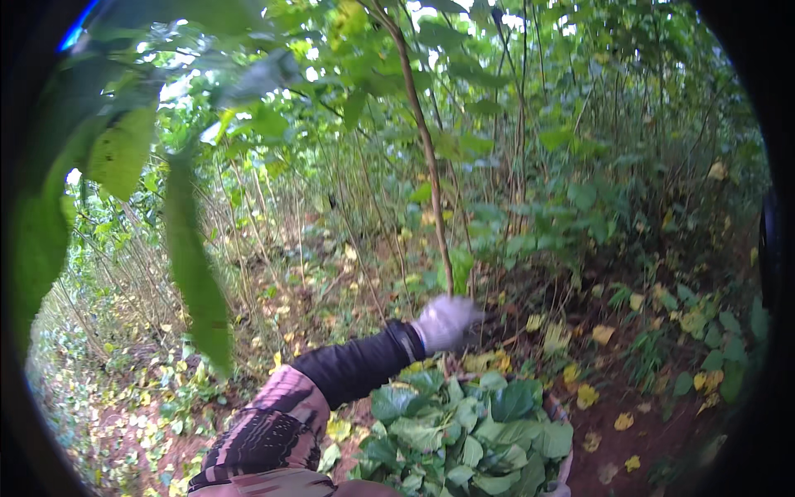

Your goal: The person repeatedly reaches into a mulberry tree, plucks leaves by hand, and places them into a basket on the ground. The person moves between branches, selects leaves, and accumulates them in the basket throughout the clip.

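My left hand (448, 323), in a whitish knit glove and blurred by motion, reaches forward from a dark cuff and a pink-and-black sleeve. It appears closed around the lower part of a thin brown woody stem (428, 149). Just above the glove, a bright green leaf (460, 270) grows by the stem. Below and to the right of this arm is a basket (566, 463) heaped with loose green leaves (472, 428). A bit of pale glove at the basket's lower right edge seems to be my right hand (558, 489); its fingers are mostly cut off by the frame.
Large green leaves (195, 261) hang close to the camera on the left. Many thin upright stems (522, 143) stand in a dense thicket ahead. Yellow fallen leaves (587, 396) lie scattered over the reddish soil (621, 447), and low green plants (723, 348) grow at the right.
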Demonstrator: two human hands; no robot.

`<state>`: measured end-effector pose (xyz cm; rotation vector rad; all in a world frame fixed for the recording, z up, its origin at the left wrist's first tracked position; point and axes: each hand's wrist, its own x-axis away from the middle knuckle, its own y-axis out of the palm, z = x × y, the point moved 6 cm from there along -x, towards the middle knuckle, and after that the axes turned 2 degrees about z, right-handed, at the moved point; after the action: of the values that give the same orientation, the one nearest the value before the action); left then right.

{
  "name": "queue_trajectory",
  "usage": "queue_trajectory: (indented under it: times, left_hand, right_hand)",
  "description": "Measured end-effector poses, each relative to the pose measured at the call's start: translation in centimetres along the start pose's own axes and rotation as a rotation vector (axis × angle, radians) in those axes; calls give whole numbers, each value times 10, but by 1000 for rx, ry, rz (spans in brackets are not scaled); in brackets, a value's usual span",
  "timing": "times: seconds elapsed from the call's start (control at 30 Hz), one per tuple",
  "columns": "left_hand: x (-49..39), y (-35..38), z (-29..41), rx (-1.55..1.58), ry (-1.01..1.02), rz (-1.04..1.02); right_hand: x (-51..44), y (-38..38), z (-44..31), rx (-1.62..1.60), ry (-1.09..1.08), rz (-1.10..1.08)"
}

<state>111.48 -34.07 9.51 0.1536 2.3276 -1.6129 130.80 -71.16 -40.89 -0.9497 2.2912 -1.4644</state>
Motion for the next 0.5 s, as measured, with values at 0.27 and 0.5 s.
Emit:
queue_trajectory:
  times: [0.27, 0.5]
  left_hand:
    - [62, -367, -77, -1049, -278, 791]
    - [269, -505, -211, -1684, -437, 974]
  right_hand:
    - [-27, -23, -93, -141, -78, -102]
    - [-72, 60, -105, -689, -291, -646]
